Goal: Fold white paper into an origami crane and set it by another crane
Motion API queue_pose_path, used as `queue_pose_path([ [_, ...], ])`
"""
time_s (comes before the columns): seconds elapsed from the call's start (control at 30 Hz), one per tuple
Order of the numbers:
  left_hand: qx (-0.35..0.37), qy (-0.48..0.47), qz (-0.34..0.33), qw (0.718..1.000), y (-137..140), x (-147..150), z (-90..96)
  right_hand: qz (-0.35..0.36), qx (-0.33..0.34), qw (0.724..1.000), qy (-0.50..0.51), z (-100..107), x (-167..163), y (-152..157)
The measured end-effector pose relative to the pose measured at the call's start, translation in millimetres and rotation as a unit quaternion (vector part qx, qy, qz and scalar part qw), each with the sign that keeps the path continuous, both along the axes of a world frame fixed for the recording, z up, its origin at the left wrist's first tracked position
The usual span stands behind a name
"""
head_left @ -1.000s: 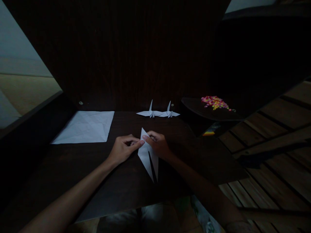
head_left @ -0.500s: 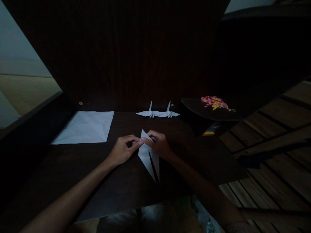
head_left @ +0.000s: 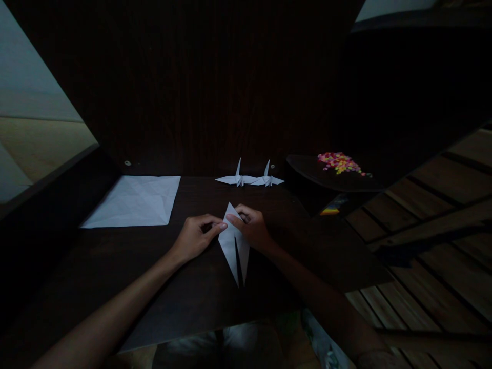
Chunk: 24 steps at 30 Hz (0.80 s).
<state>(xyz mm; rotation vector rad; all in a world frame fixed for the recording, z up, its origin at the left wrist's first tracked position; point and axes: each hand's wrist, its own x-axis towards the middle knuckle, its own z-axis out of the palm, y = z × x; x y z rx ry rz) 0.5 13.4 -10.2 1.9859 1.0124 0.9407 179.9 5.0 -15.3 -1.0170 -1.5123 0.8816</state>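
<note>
A white folded paper [head_left: 229,246], kite-shaped with two long points split toward me, is held above the dark table. My left hand [head_left: 197,237] pinches its left edge between thumb and fingers. On the upper right, my right hand [head_left: 251,225] grips it, thumb on the front face and fingers behind. The paper's top corner sticks up between both hands. Behind it, two white origami cranes [head_left: 239,180] stand side by side against the back panel, their wings spread.
A creased white sheet [head_left: 134,202] lies at the left on the dark table [head_left: 161,297]. Small colourful pieces [head_left: 340,162] are heaped on a rounded dark shelf [head_left: 307,166] to the right. The back panel [head_left: 192,92] rises behind. Slatted wood [head_left: 442,241] shows at far right.
The folded paper has turned slightly, its lower points swinging left and its top corner shifting a little right. Both hands keep nearly the same place.
</note>
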Motion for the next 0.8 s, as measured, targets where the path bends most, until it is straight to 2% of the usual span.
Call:
queue_pose_path([
  [0.2,0.019,0.010,-0.013,1.000,-0.1,0.6,-0.9,-0.009,0.027,0.999,-0.024,0.3,-0.5,-0.5],
  [0.5,0.040,0.029,0.031,0.998,4.4,-1.9,-3.8,-0.032,0.068,0.994,-0.074,0.0,-2.0,-0.7],
  [0.67,0.026,0.038,0.018,0.999,3.1,-1.4,2.4,-0.058,0.062,0.994,-0.066,-1.2,-2.2,0.2],
  [0.8,0.029,0.033,-0.002,0.999,4.9,-2.1,-1.4,-0.067,0.041,0.995,-0.055,-3.5,-2.6,1.5],
])
